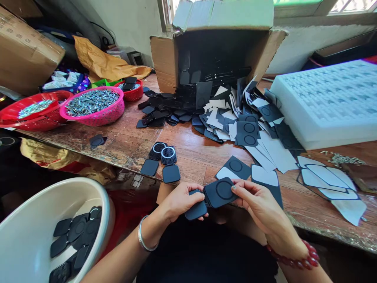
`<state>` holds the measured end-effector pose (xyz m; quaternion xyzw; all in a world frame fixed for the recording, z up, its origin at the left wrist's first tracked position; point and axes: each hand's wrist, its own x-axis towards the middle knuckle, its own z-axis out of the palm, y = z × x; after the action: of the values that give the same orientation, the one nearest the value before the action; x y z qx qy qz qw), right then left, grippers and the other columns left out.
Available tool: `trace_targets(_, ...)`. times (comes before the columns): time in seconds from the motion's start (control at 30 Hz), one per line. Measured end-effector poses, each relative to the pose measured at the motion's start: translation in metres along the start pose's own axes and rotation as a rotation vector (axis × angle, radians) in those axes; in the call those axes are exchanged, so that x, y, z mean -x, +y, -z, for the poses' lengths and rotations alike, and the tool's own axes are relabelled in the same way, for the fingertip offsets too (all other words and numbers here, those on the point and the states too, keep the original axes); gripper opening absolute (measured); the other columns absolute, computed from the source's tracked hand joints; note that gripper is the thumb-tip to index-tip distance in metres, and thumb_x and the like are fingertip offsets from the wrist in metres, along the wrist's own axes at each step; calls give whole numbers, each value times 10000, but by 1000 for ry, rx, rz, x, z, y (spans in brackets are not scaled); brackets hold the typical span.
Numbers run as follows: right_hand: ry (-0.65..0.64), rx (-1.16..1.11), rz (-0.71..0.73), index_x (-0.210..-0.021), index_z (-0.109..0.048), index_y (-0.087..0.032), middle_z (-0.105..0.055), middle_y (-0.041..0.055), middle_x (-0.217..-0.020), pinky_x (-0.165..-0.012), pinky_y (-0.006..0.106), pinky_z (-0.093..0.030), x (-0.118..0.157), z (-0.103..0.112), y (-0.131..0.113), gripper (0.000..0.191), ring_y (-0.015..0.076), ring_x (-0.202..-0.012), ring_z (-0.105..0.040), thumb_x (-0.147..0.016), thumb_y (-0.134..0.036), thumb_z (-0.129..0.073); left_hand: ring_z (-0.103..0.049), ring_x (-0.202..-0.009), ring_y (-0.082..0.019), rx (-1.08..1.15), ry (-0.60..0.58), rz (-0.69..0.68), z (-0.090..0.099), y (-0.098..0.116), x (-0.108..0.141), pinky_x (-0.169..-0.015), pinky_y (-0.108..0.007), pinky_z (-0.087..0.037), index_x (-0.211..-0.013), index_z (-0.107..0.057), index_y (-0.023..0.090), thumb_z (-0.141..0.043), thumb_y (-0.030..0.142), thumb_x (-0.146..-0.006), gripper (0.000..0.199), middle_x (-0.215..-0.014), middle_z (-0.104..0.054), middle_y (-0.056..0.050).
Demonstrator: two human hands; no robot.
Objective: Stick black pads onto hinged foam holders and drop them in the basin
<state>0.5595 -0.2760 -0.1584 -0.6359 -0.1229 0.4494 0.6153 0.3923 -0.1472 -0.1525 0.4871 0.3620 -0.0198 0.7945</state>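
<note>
Between my hands, just over the table's front edge, is a black folding charger pad (218,193) with two hinged panels, opened out. My left hand (183,201) grips the smaller panel with the thumb on top. The fingers of my right hand (259,202) pinch the far corner of the larger panel, which carries a dark ring. Beyond them on the table lie a black sheet with a ring (235,167) and a black-and-white sheet (265,177). To the left, two more hinged pads (171,173) rest with white-ringed parts at their tops.
A cardboard box (165,65) lies on its side, with black parts (167,108) and black-and-white sheets (249,131) spilling out. Pink (114,108) and red baskets (38,122) of metal pieces stand left. White foam trays (315,125) sit right. A white tub (106,204) holds several black pads.
</note>
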Motion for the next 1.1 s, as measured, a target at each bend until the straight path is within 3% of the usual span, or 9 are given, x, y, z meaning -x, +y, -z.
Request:
trace_targets(0.4, -49, -52, -20, -640, -715, -155, -673, 81, -1003, -656, 302, -600, 0, 0, -2, 337, 187, -792, -644, -572, -421, -908, -673, -550, -163, -5, -2, 11, -3, 5, 1, -474, -232, -538, -798, -612, 167, -629, 276, -652, 182, -603, -680, -13)
trace_targets(0.57, 25, -12, 5, -591, -669, -149, -644, 74, -1007, -631, 255, -558, -2, 1, 4, 380, 175, -813, -604, -544, -440, -908, -675, -547, -162, -9, -2, 12, -2, 4, 0, -464, -227, -541, -814, -623, 163, -619, 274, -647, 201, -604, -687, -16)
trace_targets(0.87, 29, 38, -36, -548, -615, -144, -611, 83, -1018, -613, 262, -532, 0, -2, -4, 455, 183, -811, -572, -478, -482, -910, -682, -551, -169, -9, -2, 24, -2, 4, -1, -468, -229, -548, -812, -623, 159, -629, 270, -648, 199, -587, -685, -24)
trace_targets(1.1, 21, 80, 33, -592, -621, -156, -631, 93, -1070, -588, 250, -516, -2, 3, 9, 405, 170, -775, -578, -589, -483, -860, -684, -543, -172, -2, 17, 25, -1, 0, -2, -462, -230, -549, -845, -604, 159, -692, 328, -682, 251, -598, -691, -28)
